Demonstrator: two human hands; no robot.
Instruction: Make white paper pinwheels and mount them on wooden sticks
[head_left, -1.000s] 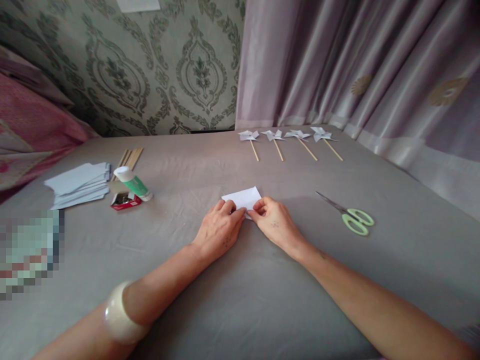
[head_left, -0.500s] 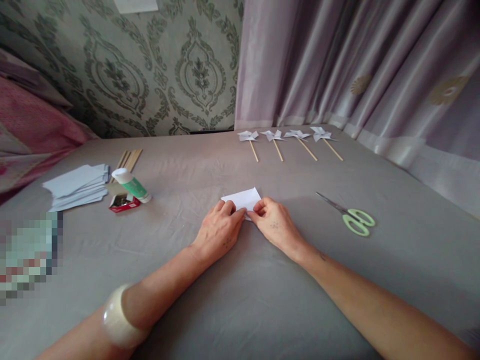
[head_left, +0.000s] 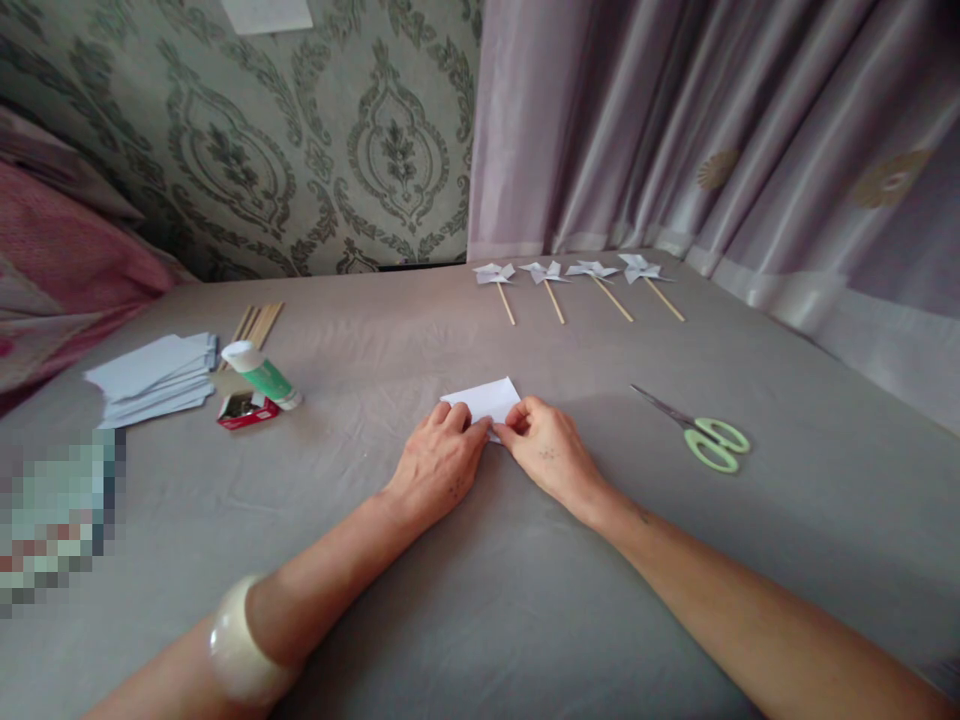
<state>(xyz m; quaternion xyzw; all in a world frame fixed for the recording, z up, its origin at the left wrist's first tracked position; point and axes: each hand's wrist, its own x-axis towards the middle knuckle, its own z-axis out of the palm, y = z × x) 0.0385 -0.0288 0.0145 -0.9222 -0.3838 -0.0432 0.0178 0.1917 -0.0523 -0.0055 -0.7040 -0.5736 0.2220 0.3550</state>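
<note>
A small piece of white paper (head_left: 486, 398) lies on the grey cloth in front of me. My left hand (head_left: 442, 452) has its fingers curled over the paper's left side and near edge. From the other side, my right hand (head_left: 551, 445) pinches the near right edge between thumb and fingers. Both thumbs almost meet at that edge, where the paper looks folded. The hands hide its near corners. To the right of my right hand lie scissors (head_left: 694, 432) with light green handles, their blades pointing away to the left.
Several paper pinwheels (head_left: 592, 271) on sticks lie in a row at the back right. At the left are a stack of white paper (head_left: 154, 378), wooden sticks (head_left: 262, 325), a green and white glue stick (head_left: 262, 375) and a small red box (head_left: 247, 412) with dark contents.
Both hands stay on the paper in nearly the same place. The view has shifted very slightly; nothing has been picked up or let go.
</note>
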